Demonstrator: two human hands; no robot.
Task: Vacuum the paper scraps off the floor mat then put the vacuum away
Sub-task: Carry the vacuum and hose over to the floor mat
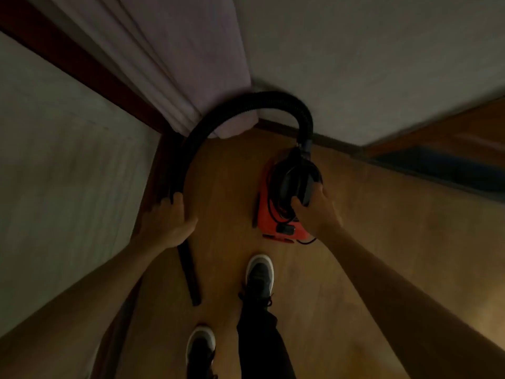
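A small red vacuum with a black top hangs just above the wooden floor in a dim corner. My right hand grips its black carry handle from the right side. A black ribbed hose arcs from the vacuum's top up and over to the left. My left hand grips that hose near its lower end, and the black nozzle tube points down from under this hand to the floor. A black cord is bundled on the vacuum's body. No floor mat or paper scraps are in view.
A pale curtain hangs in the corner behind the hose. Walls close in on the left and at the back right. My two shoes stand on the wooden floor below the vacuum.
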